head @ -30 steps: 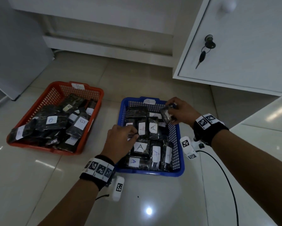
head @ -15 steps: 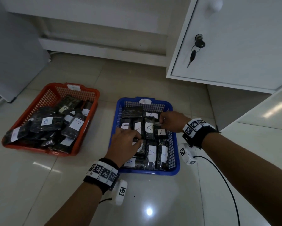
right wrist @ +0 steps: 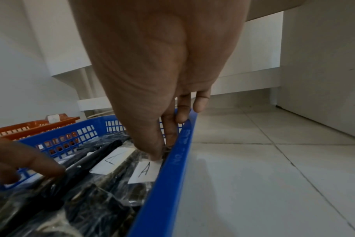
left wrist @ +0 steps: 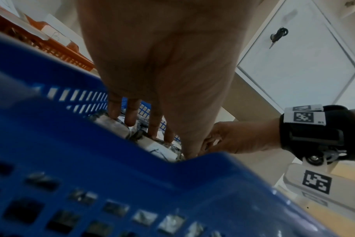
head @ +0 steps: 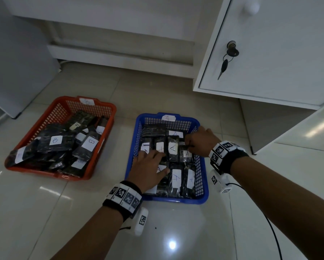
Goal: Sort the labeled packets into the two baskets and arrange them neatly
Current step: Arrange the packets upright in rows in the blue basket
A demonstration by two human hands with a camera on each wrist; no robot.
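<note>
A blue basket [head: 176,200] tagged A holds rows of dark packets with white A labels. My left hand [head: 150,166] lies on the packets in its left half, fingers fairly straight and pressing down; the left wrist view shows the fingertips [left wrist: 130,121] touching packets. My right hand [head: 198,141] reaches into the right side. There its thumb and fingers [right wrist: 160,152] pinch the top edge of a packet labelled A [right wrist: 145,172] lying against the basket's right wall [right wrist: 172,168]. To the left a red basket [head: 45,170] tagged B holds a loose heap of B packets [head: 90,143].
Both baskets stand on a glossy tiled floor. A white cabinet door [head: 270,53] with a key in its lock [head: 226,62] is at the back right. A black cable [head: 270,222] trails from my right wrist. White furniture stands behind and at the far left.
My right hand has come down from the basket's far right corner with a packet and now holds it low against the right wall. My left hand has spread flatter over the left packets.
</note>
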